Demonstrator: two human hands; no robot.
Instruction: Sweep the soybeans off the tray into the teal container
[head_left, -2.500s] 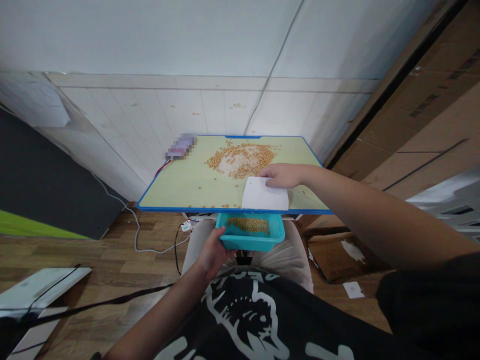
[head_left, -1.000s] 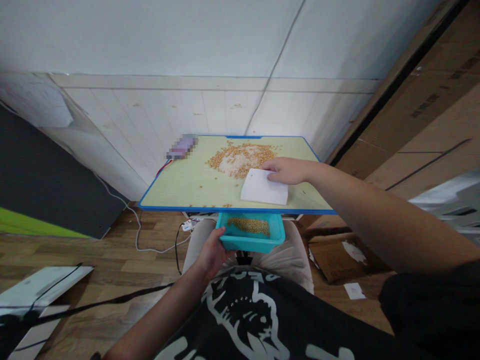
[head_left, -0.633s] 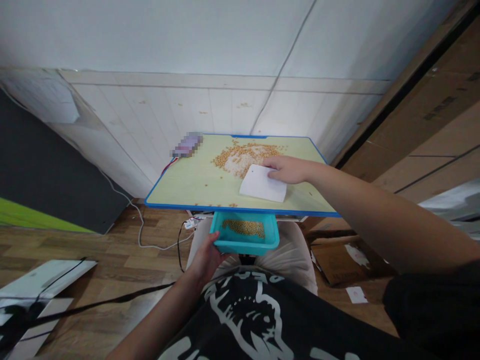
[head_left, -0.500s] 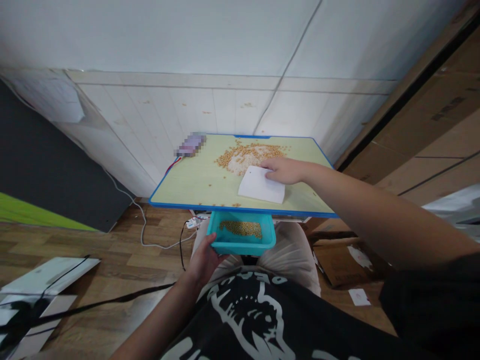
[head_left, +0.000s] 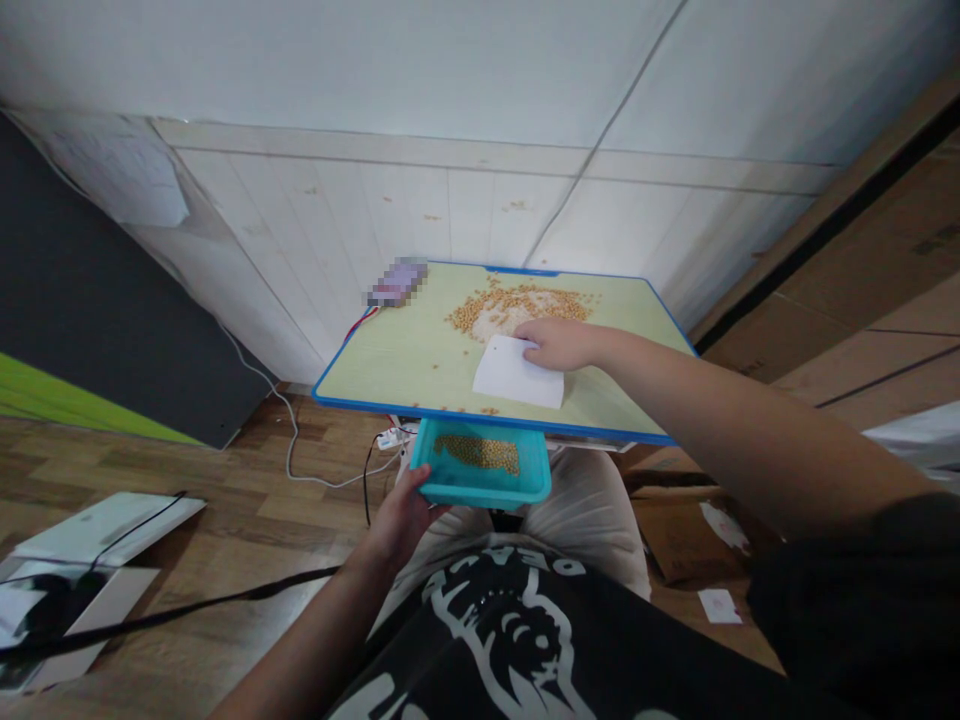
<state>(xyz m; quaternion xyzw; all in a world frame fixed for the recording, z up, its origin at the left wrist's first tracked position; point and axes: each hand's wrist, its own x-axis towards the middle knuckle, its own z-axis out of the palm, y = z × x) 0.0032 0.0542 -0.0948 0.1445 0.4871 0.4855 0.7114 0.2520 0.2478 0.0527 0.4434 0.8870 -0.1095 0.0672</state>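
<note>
My right hand [head_left: 559, 343] is closed on the upper right edge of a white card [head_left: 519, 373], held low over the table. Just beyond it lies a heap of tan beans [head_left: 469, 310], with white rice-like grains [head_left: 497, 318] among them. My left hand [head_left: 407, 510] grips the left side of a teal plastic tray [head_left: 487, 492], thumb on the rim. The tray is at the table's front edge, above my lap, and yellowish beans [head_left: 476, 453] lie on its bottom.
The low table [head_left: 390, 360] has a blue rim, and a few stray beans lie near its front edge. A blurred-out phone-like object [head_left: 397, 283] with a red cable sits at the back left. Cardboard boxes [head_left: 847, 290] stand at the right, a wall behind.
The view has shifted slightly. My right hand and the white card have moved a little left and toward me over the table. My left hand still grips the tray.
</note>
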